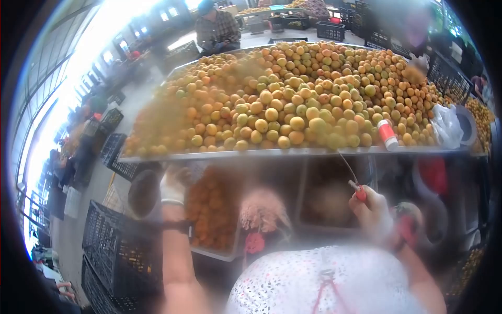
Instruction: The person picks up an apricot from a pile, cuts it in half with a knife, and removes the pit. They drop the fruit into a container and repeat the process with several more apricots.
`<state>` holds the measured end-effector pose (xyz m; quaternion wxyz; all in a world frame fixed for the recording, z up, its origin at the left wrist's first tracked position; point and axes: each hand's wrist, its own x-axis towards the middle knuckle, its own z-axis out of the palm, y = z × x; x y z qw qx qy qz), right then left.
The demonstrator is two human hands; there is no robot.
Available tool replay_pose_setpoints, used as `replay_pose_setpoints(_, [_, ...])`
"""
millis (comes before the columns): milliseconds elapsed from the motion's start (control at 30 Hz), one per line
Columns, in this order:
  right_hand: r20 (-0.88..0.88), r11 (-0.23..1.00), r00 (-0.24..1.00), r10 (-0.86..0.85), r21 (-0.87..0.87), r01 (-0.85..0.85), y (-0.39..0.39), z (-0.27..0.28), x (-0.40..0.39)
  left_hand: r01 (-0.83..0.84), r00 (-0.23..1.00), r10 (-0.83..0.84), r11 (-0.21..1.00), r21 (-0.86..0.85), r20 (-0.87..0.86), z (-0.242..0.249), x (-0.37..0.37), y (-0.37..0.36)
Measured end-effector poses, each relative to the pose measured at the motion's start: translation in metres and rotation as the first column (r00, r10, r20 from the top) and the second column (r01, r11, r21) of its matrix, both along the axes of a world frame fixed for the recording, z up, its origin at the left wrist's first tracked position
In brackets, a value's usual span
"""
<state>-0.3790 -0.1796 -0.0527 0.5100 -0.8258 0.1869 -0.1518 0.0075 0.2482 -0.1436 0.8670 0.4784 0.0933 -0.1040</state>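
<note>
My right hand [372, 209], in a pale glove, is closed on a thin metal tool [361, 193] with a red handle. Its slender shaft points up toward the table's front edge. At left, my left hand [175, 184] wears a white glove and reaches beside a bin of orange fruit [212, 209]. Blur hides its fingers, so I cannot make out whether it holds anything. Beyond both hands, a heap of apricots [293, 104] in yellow, green and orange covers the metal-edged table [293, 153].
A red and white bottle [387, 135] lies at the heap's front right, near a clear plastic bag [447, 125]. A second bin [300, 209] stands below the table. Black crates [102, 230] stack at lower left. Across the table is another person [217, 29]. Smears blur parts of the view.
</note>
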Motion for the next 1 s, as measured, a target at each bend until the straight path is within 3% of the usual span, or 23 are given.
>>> replay_pose_setpoints(100, [0.066,0.999,0.997,-0.043,-0.011,0.044,-0.014,-0.008,0.011,0.155,0.987,-0.154,0.988,-0.008,0.042,0.002,0.016,-0.056])
replay_pose_setpoints(167, [0.083,0.992,0.989,-0.123,0.051,0.119,-0.031,-0.018,0.019,0.075,0.996,-0.084,0.973,0.22,0.034,0.034,0.014,-0.103])
replay_pose_setpoints(233, [0.101,0.981,0.979,-0.176,0.097,0.166,-0.051,-0.041,0.025,0.133,0.989,-0.147,0.953,0.273,0.032,0.025,0.052,-0.119])
replay_pose_setpoints(300, [0.173,0.96,0.95,-0.259,0.15,0.235,-0.068,-0.06,0.036,0.058,0.915,-0.273,0.818,0.573,0.298,0.009,0.095,-0.138])
replay_pose_setpoints(333, [0.088,0.957,0.958,-0.272,0.131,0.26,-0.07,-0.051,0.044,0.048,0.915,-0.275,0.801,0.596,0.295,0.026,0.092,-0.159])
replay_pose_setpoints(367, [0.081,0.955,0.958,-0.274,0.141,0.261,-0.076,-0.054,0.051,-0.11,0.788,-0.434,0.599,0.793,0.437,0.0,0.139,-0.153])
replay_pose_setpoints(500, [0.031,0.963,0.971,-0.237,0.137,0.231,-0.095,-0.075,0.079,-0.161,0.808,-0.311,0.7,0.696,0.5,-0.004,0.202,-0.216])
replay_pose_setpoints(533, [0.034,0.975,0.979,-0.201,0.098,0.197,-0.099,-0.079,0.085,-0.213,0.821,-0.455,0.316,0.924,0.345,0.023,0.194,-0.226])
replay_pose_setpoints(567, [0.029,0.974,0.978,-0.208,0.097,0.205,-0.101,-0.085,0.092,-0.394,0.789,-0.52,-0.018,0.919,0.329,0.004,0.235,-0.226])
replay_pose_setpoints(600, [0.038,0.962,0.983,-0.181,0.216,0.169,-0.101,-0.091,0.098,-0.547,0.756,-0.587,-0.323,0.773,0.29,-0.017,0.276,-0.231])
replay_pose_setpoints(633, [0.049,0.934,0.982,-0.181,0.321,0.156,-0.101,-0.095,0.099,-0.422,0.817,-0.541,-0.326,0.846,0.199,0.01,0.251,-0.241])
replay_pose_setpoints(667, [0.01,0.973,0.994,-0.11,0.206,0.106,-0.1,-0.096,0.101,-0.414,0.766,-0.643,-0.485,0.77,0.007,0.018,0.254,-0.247])
replay_pose_setpoints(700, [-0.056,0.994,0.996,-0.073,0.074,0.077,-0.103,-0.098,0.103,-0.467,0.722,-0.691,-0.449,0.762,0.035,0.018,0.246,-0.251])
replay_pose_setpoints(733, [0.02,0.993,0.999,-0.027,0.117,0.024,-0.111,-0.121,0.1,-0.405,0.811,-0.56,-0.324,0.855,0.172,-0.001,0.265,-0.251])
replay_pose_setpoints(767, [0.168,0.994,0.986,0.016,0.102,-0.034,-0.113,-0.111,0.102,-0.242,0.723,-0.675,-0.05,0.969,0.146,0.005,0.257,-0.279])
replay_pose_setpoints(800, [0.195,0.987,0.98,-0.032,0.161,0.001,-0.113,-0.114,0.098,-0.446,0.793,-0.6,-0.451,0.773,0.108,-0.004,0.267,-0.272])
replay_pose_setpoints(833, [0.225,0.989,0.972,-0.066,0.142,0.034,-0.113,-0.127,0.097,-0.562,0.667,-0.745,-0.502,0.657,0.001,-0.05,0.334,-0.23])
replay_pose_setpoints(867, [0.248,0.982,0.965,-0.09,0.183,0.045,-0.11,-0.133,0.102,-0.309,0.865,-0.502,-0.554,0.773,-0.015,-0.009,0.283,-0.251])
replay_pose_setpoints(967, [0.192,0.988,0.976,-0.099,0.138,0.073,-0.108,-0.128,0.093,-0.347,0.779,-0.625,-0.358,0.867,0.054,-0.05,0.313,-0.223])
replay_pose_setpoints(1000, [0.071,0.996,0.994,-0.086,0.038,0.083,-0.106,-0.11,0.087,-0.358,0.781,-0.623,-0.388,0.849,0.044,-0.042,0.294,-0.23])
